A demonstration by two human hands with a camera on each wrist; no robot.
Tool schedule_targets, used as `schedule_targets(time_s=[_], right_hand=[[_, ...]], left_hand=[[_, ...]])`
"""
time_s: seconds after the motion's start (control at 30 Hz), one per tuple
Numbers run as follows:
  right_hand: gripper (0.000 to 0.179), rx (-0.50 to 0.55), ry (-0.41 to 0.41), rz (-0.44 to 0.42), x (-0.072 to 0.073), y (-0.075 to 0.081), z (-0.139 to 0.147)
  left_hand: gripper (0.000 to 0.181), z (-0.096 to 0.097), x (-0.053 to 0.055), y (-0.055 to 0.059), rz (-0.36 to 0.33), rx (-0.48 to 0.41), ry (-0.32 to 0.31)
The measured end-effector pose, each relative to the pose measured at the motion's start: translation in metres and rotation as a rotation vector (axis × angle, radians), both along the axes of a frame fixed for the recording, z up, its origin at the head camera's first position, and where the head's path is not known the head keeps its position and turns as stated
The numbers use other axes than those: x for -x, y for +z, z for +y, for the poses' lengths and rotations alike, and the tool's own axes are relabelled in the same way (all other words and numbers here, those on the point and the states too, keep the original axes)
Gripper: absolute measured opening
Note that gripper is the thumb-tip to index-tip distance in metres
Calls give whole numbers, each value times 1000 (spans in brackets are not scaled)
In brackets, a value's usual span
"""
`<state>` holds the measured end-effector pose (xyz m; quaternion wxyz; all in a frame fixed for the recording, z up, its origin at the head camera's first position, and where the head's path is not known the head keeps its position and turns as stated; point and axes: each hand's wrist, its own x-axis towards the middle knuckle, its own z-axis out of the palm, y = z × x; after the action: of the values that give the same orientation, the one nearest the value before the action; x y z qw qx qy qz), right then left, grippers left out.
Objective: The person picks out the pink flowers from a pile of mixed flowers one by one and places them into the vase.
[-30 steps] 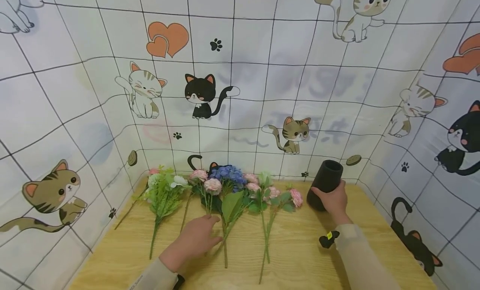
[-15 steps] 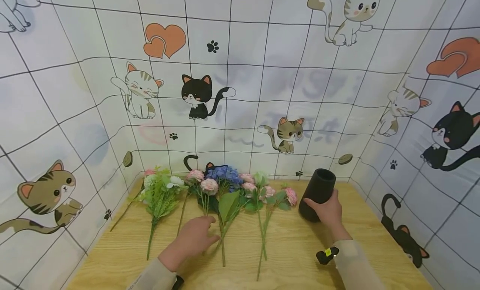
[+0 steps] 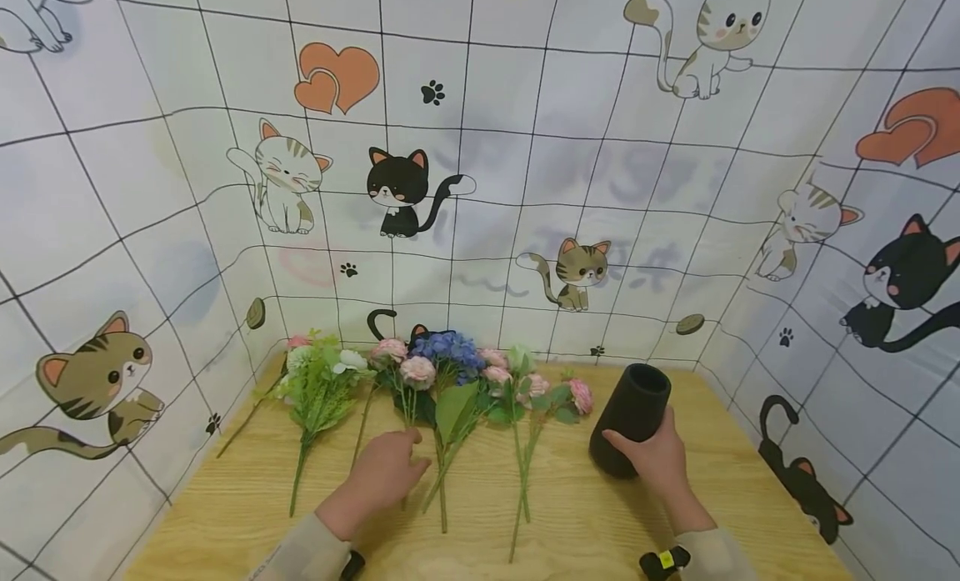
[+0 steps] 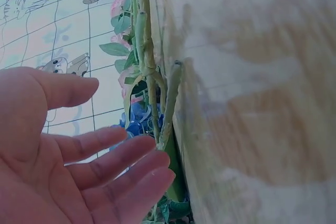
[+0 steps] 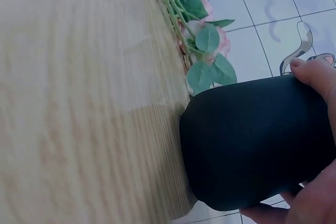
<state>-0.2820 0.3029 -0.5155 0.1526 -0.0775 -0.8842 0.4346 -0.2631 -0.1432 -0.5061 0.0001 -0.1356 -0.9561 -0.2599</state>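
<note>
My right hand (image 3: 660,460) grips the side of a black vase (image 3: 632,418), thumb on one face and fingers round the other. The vase leans slightly, its mouth up, with its base close over the table in the right wrist view. My left hand (image 3: 381,478) hovers low by the flower stems (image 4: 148,51), its fingers loosely spread and holding nothing. Beyond it lie pink roses (image 3: 417,373) and a blue hydrangea (image 3: 459,353) with a broad green leaf (image 3: 453,413). More pink roses (image 3: 580,395) lie between the hydrangea and the vase.
A leafy green bunch with white flowers (image 3: 318,398) lies on the left of the wooden table (image 3: 585,531). Flower heads point to the back, stems to the front. A cat-print wall covering (image 3: 495,172) encloses the back and both sides.
The right hand has drawn the vase toward the front of the table and a little left. My left hand has barely moved, still beside the stems.
</note>
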Motion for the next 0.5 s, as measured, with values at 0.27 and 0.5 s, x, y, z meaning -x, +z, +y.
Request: schedule_targets(time_s=[0.27, 0.5], right_hand=[[114, -5, -9, -16, -3, 0, -4], [111, 2, -13, -9, -4, 1, -6]], left_hand=[[56, -2, 4, -5, 33, -26, 87], [59, -6, 7, -7, -17, -77, 134]])
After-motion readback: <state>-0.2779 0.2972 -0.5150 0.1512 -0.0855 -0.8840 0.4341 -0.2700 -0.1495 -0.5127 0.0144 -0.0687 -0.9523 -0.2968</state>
